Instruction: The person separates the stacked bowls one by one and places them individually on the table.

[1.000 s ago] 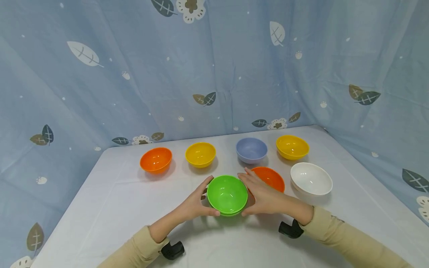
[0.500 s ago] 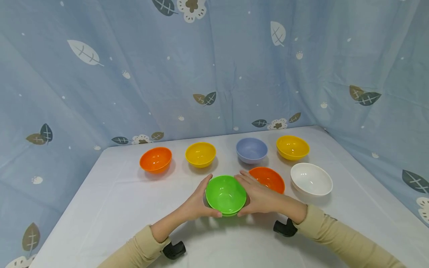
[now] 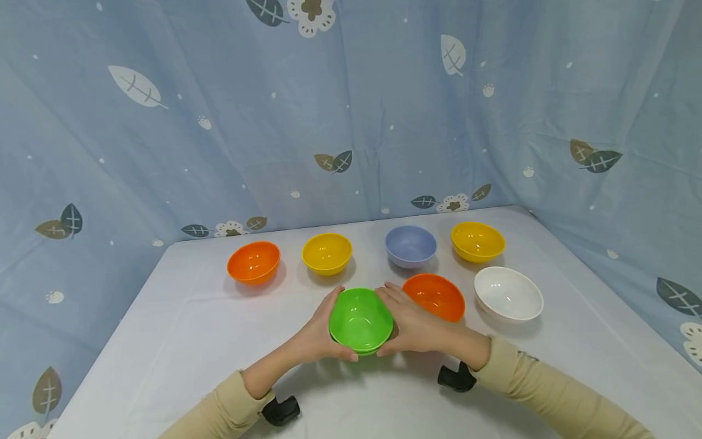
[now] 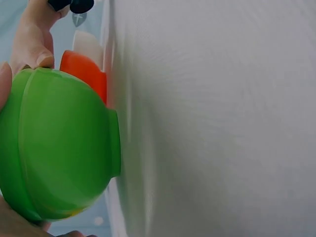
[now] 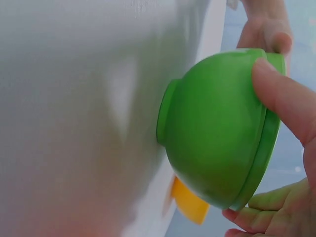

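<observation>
Two nested green bowls [image 3: 361, 320] are between my hands at the near middle of the table, one rim showing just under the other. My left hand [image 3: 320, 334] grips their left side, thumb at the near rim and fingers round the far left. From the right, my right hand [image 3: 414, 323] holds them the same way; its thumb [image 5: 281, 91] lies at the rim in the right wrist view. The foot of the lower green bowl [image 4: 115, 143] is close over the white cloth in the left wrist view. An orange bowl [image 3: 436, 296] sits just behind my right hand, partly covered by it.
Along the back stand another orange bowl [image 3: 254, 263], a yellow bowl [image 3: 327, 253], a blue-violet bowl [image 3: 411, 246] and a second yellow bowl [image 3: 478, 241]. A white bowl [image 3: 508, 294] is at the right. A patterned blue curtain [image 3: 351, 110] hangs behind the white-covered table [image 3: 164, 341].
My right hand has come in closer round the green bowls. Both hands and the nested bowls have shifted a little to the left, uncovering more of the orange bowl behind.
</observation>
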The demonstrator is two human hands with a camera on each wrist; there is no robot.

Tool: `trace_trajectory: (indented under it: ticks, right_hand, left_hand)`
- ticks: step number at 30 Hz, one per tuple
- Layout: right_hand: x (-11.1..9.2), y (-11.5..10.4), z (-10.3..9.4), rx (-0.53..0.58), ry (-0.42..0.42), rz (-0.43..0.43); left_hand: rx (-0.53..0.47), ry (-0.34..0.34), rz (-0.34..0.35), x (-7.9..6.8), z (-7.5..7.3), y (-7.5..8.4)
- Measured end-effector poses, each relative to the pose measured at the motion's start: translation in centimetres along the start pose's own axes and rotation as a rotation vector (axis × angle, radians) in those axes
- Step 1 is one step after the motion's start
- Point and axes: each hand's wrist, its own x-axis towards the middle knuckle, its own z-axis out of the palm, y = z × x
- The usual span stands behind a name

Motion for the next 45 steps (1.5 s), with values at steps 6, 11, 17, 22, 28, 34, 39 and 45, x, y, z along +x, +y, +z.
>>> trace_trajectory:
  ticks: [6, 11, 17, 22, 28, 34, 39, 45]
  right_hand:
    - [0.3, -0.3, 0.4, 0.03, -0.001, -0.005]
    - [0.5, -0.6, 0.5, 0.047, 0.001, 0.002]
    - [0.5, -1.1, 0.6, 0.072, 0.006, 0.042]
    - [0.5, -1.2, 0.9, 0.113, 0.006, 0.074]
    - [0.6, -1.3, 1.2, 0.192, 0.026, 0.095]
    - [0.6, -1.5, 1.4, 0.272, 0.067, 0.151]
    - [0.5, -1.6, 1.5, 0.303, 0.085, 0.212]
    - [0.4, -1.4, 1.8, 0.325, 0.115, 0.171]
  left_hand:
    - [0.018, 0.012, 0.009, -0.2, -0.2, -0.2]
    - [0.025, 0.03, 0.005, -0.3, -0.3, -0.5]
    - [0.04, 0.04, 0.009, -0.5, -0.4, -0.6]
    - [0.047, 0.046, 0.008, -0.6, -0.5, -0.6]
    - [0.037, 0.05, 0.001, -0.5, -0.7, -0.7]
    - [0.015, 0.052, -0.004, -0.5, -1.0, -0.7]
    - [-0.002, 0.079, -0.019, -0.6, -1.4, -0.2]
    - [-0.005, 0.114, -0.04, -0.9, -2.4, 0.4]
